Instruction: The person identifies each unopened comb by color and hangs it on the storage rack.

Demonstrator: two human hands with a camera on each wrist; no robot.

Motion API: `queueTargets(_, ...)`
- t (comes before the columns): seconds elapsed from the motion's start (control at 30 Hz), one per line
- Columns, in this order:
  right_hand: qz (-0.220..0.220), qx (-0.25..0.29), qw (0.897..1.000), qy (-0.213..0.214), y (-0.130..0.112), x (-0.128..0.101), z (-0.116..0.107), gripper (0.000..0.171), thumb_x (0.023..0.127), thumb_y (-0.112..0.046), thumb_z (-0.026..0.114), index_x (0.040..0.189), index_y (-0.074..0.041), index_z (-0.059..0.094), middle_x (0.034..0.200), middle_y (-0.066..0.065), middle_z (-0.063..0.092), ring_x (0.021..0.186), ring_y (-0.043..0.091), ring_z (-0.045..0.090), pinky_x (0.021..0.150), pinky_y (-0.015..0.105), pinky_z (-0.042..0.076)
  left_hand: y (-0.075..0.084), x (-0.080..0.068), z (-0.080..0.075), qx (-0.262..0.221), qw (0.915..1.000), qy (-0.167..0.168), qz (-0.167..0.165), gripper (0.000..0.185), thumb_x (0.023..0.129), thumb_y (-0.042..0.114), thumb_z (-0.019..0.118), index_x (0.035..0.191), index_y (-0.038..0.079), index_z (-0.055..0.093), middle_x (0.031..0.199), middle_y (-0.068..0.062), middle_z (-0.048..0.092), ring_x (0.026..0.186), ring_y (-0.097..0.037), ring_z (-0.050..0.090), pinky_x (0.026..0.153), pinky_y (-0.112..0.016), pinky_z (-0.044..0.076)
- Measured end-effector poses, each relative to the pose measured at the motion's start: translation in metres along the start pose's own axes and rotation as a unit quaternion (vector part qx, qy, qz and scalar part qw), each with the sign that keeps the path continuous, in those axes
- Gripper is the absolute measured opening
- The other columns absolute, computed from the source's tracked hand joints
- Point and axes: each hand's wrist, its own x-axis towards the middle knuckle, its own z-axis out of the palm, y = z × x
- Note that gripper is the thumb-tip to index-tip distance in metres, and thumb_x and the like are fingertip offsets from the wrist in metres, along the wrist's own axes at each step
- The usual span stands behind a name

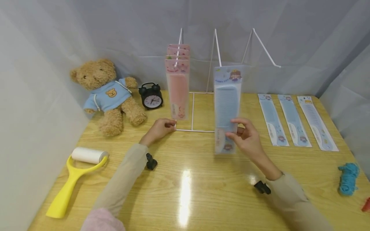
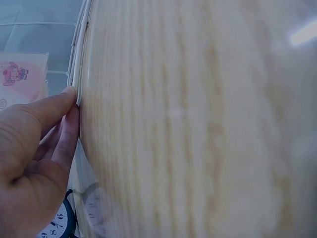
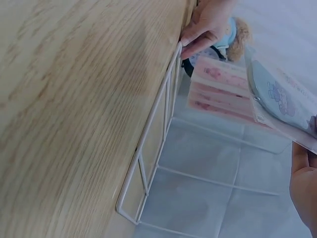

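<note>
Right hand [image 1: 248, 138] fingers pinching blue comb pack [image 1: 227, 107], left hand [image 1: 160, 128] fingers pinching white wire rack [image 1: 193, 110]

A light wooden table with a glossy grained top [image 1: 202, 192] fills the lower part of the head view, and a bright streak of overhead light [image 1: 185, 195] is reflected near its middle. Pale grey-white fabric sheeting [image 1: 303, 35] hangs as a wall behind the table, creased in faint squares, and folds round both sides, with a lighter panel of the same cloth [image 1: 31, 112] close along the left edge. The lighting is soft and even, with only faint shadows on the tabletop.
</note>
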Motion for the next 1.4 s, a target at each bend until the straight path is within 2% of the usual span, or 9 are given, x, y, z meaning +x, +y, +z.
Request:
queueTargets(0.07, 0.006, -0.008, 1.0, -0.001, 0.002, 0.002, 0.002, 0.038, 0.083, -0.008, 0.069, 0.119, -0.005, 0.058, 0.114, 0.0, 0.054, 0.086, 0.007, 0.066, 0.071, 0.017, 0.055, 0.0, 0.0, 0.0, 0.003, 1.0, 0.002, 0.002, 0.035, 0.092, 0.007, 0.062, 0.124, -0.006, 0.059, 0.124, -0.022, 0.059, 0.105, -0.031, 0.06, 0.093, -0.039, 0.05)
queueTargets(0.23, 0.032, -0.024, 0.999, 0.007, 0.005, 0.004, 0.006, 0.039, 0.082, -0.005, 0.07, 0.117, 0.001, 0.055, 0.115, 0.0, 0.054, 0.088, 0.007, 0.067, 0.074, 0.019, 0.055, -0.004, 0.0, -0.001, -0.005, 1.0, 0.002, 0.005, 0.035, 0.092, 0.007, 0.062, 0.123, -0.006, 0.059, 0.125, -0.021, 0.059, 0.105, -0.031, 0.06, 0.094, -0.04, 0.049)
queueTargets(0.37, 0.054, -0.044, 0.997, 0.014, 0.008, 0.008, 0.008, 0.039, 0.081, 0.006, 0.068, 0.117, 0.003, 0.054, 0.115, 0.002, 0.054, 0.09, 0.007, 0.067, 0.074, 0.02, 0.056, -0.017, 0.005, -0.003, -0.023, 0.9989, 0.006, 0.04, 0.035, 0.09, 0.013, 0.066, 0.121, -0.003, 0.063, 0.122, -0.018, 0.062, 0.1, -0.026, 0.062, 0.09, -0.035, 0.051)
queueTargets(0.47, 0.076, -0.059, 0.995, 0.022, 0.01, 0.013, 0.009, 0.042, 0.08, 0.017, 0.064, 0.117, 0.002, 0.053, 0.112, 0.004, 0.055, 0.089, 0.007, 0.067, 0.071, 0.02, 0.056, -0.019, 0.005, -0.004, -0.027, 0.9982, 0.008, 0.053, 0.035, 0.09, 0.016, 0.067, 0.12, -0.002, 0.064, 0.119, -0.017, 0.064, 0.097, -0.024, 0.063, 0.088, -0.033, 0.052)
queueTargets(0.57, 0.103, -0.067, 0.992, 0.03, 0.014, 0.019, 0.01, 0.044, 0.078, 0.024, 0.059, 0.117, 0.007, 0.05, 0.111, 0.004, 0.055, 0.087, 0.006, 0.067, 0.069, 0.019, 0.056, -0.018, 0.006, -0.004, -0.02, 0.9989, 0.006, 0.042, 0.035, 0.09, 0.014, 0.066, 0.121, -0.002, 0.063, 0.12, -0.018, 0.063, 0.1, -0.026, 0.063, 0.09, -0.035, 0.051)
queueTargets(0.63, 0.114, -0.068, 0.991, 0.033, 0.017, 0.023, 0.01, 0.044, 0.078, 0.025, 0.058, 0.118, 0.01, 0.048, 0.112, 0.003, 0.054, 0.086, 0.005, 0.067, 0.068, 0.019, 0.056, -0.007, 0.002, -0.004, -0.005, 0.9998, 0.007, 0.02, 0.034, 0.091, 0.008, 0.063, 0.123, -0.006, 0.06, 0.122, -0.021, 0.061, 0.103, -0.031, 0.061, 0.092, -0.039, 0.05)
queueTargets(0.83, 0.128, -0.083, 0.987, 0.042, 0.029, 0.039, 0.007, 0.044, 0.079, 0.023, 0.059, 0.119, 0.014, 0.043, 0.11, -0.003, 0.053, 0.082, 0.003, 0.066, 0.067, 0.018, 0.056, -0.005, 0.002, -0.002, -0.002, 0.9998, 0.01, 0.016, 0.034, 0.091, 0.007, 0.063, 0.122, -0.007, 0.06, 0.123, -0.022, 0.06, 0.104, -0.032, 0.061, 0.092, -0.039, 0.05)
queueTargets(1.1, 0.151, -0.104, 0.982, 0.046, 0.045, 0.065, 0.004, 0.042, 0.082, 0.016, 0.062, 0.12, 0.012, 0.046, 0.102, -0.001, 0.051, 0.081, 0.004, 0.065, 0.07, 0.018, 0.055, -0.004, 0.002, -0.002, 0.0, 0.9999, 0.008, 0.008, 0.034, 0.091, 0.008, 0.062, 0.123, -0.006, 0.06, 0.12, -0.022, 0.061, 0.104, -0.031, 0.061, 0.092, -0.039, 0.05)
queueTargets(1.4, 0.147, -0.131, 0.979, 0.054, 0.065, 0.09, 0.0, 0.041, 0.082, 0.013, 0.065, 0.119, 0.011, 0.049, 0.092, 0.0, 0.048, 0.076, 0.003, 0.058, 0.068, 0.014, 0.05, -0.002, 0.001, -0.001, 0.0, 1.0, 0.003, 0.001, 0.035, 0.091, 0.009, 0.064, 0.123, -0.005, 0.06, 0.119, -0.022, 0.062, 0.104, -0.031, 0.061, 0.092, -0.039, 0.05)
